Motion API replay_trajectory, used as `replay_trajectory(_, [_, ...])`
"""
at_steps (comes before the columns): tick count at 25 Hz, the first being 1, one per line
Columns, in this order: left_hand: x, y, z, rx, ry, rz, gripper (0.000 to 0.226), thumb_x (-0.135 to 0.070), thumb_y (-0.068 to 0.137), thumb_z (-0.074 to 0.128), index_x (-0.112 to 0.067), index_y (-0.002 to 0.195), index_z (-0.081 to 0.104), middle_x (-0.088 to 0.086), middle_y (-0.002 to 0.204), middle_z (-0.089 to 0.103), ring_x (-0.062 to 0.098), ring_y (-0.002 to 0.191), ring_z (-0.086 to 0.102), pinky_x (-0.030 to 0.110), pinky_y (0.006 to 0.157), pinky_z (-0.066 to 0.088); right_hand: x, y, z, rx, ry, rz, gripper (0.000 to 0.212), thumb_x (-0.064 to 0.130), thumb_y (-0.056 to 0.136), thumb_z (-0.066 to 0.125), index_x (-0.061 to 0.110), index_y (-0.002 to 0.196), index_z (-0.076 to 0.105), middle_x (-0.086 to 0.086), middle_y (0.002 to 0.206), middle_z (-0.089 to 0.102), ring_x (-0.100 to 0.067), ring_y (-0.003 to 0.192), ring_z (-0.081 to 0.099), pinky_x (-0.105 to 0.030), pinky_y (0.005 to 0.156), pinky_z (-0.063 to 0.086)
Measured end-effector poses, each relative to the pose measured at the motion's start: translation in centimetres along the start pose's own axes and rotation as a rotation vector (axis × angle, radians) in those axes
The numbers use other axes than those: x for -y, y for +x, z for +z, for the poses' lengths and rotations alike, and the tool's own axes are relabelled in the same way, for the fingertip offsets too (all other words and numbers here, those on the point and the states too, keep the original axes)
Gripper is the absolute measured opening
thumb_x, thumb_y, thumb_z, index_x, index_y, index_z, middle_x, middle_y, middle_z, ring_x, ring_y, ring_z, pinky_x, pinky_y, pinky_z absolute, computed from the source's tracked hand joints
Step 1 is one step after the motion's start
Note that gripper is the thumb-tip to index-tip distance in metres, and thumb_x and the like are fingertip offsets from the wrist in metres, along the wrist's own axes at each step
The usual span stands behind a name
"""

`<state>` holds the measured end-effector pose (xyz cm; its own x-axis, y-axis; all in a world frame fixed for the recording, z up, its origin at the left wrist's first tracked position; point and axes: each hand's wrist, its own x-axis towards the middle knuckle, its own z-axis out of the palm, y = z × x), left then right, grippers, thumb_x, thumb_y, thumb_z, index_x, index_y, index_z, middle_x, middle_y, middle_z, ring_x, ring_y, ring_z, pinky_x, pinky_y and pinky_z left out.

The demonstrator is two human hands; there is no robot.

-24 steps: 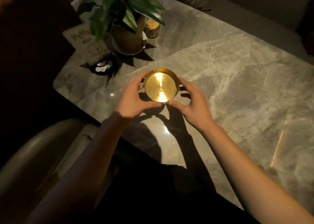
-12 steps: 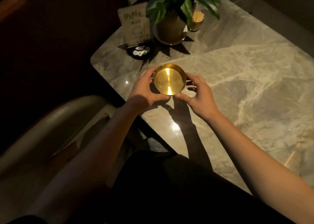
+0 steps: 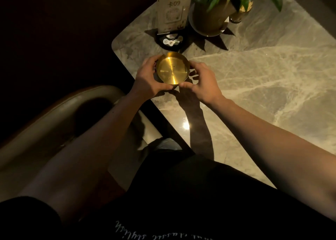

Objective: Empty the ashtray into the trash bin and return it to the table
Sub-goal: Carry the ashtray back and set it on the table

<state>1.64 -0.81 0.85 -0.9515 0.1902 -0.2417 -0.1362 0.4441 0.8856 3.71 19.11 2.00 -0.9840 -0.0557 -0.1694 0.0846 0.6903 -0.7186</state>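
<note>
Near the desk [image 3: 254, 86] corner, both hands' grips, left hand [image 3: 148, 79] and right hand [image 3: 203, 85], pinch the ashtray [image 3: 172, 68] rim; tilting could spill it.

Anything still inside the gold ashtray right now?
The gold ashtray shows a bare, shiny bottom, with no butts or ash visible. The left hand and right hand cover its outer sides, and its underside is hidden.

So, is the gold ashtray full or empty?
Empty: the ashtray shows a bare, shiny gold bottom, with no ash or butts visible.
</note>
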Motion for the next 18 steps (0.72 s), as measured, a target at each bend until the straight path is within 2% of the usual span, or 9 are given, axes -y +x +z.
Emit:
replay_trajectory(4, [2.6,2.4,-1.3,0.007,-0.013,-0.022,0.1,-0.017,0.052,0.092,-0.013,0.14,0.045,0.011,0.14,0.047,0.023,0.128,0.052,0.039,0.106,0.05,0.6,2.7,2.1,0.029,-0.041,0.053,0.075,0.029,0.073,0.081,0.011,0.138,0.048,-0.011,0.125,0.056,-0.022,0.113,0.055,-0.027,0.094,0.047])
replay_trajectory(6, [3.8,3.4,-1.8,0.002,-0.015,-0.031,0.101,-0.019,0.051,0.092,-0.014,0.14,0.045,0.009,0.139,0.047,0.023,0.128,0.052,0.043,0.107,0.049,0.9,3.7,3.2,0.04,-0.071,0.067,0.075,0.03,0.074,0.08,0.012,0.139,0.047,-0.011,0.125,0.055,-0.022,0.114,0.054,-0.029,0.096,0.046])
replay_trajectory(11, [5.9,4.9,-3.0,-0.014,0.022,-0.052,0.101,-0.015,0.052,0.093,-0.014,0.141,0.045,0.006,0.139,0.046,0.021,0.129,0.049,0.038,0.109,0.047,1.7,5.6,5.5,0.069,-0.115,0.08,0.075,0.032,0.076,0.078,0.01,0.14,0.046,-0.013,0.127,0.054,-0.026,0.118,0.051,-0.019,0.092,0.032])
replay_trajectory(13, [6.4,5.3,-3.3,-0.023,0.043,-0.048,0.101,-0.017,0.051,0.092,-0.014,0.141,0.045,0.006,0.14,0.045,0.022,0.13,0.048,0.039,0.11,0.045,2.0,6.2,6.0,0.068,-0.117,0.084,0.076,0.032,0.075,0.079,0.01,0.139,0.046,-0.014,0.127,0.055,-0.027,0.118,0.051,-0.016,0.091,0.03])
replay_trajectory(18, [7.4,6.4,-4.5,-0.032,0.055,-0.043,0.099,-0.014,0.053,0.092,-0.013,0.141,0.045,0.007,0.139,0.045,0.022,0.13,0.048,0.037,0.111,0.044,2.7,7.7,7.5,0.082,-0.166,0.084,0.072,0.034,0.075,0.078,0.011,0.136,0.048,-0.016,0.12,0.055,-0.03,0.113,0.053,-0.021,0.088,0.032])
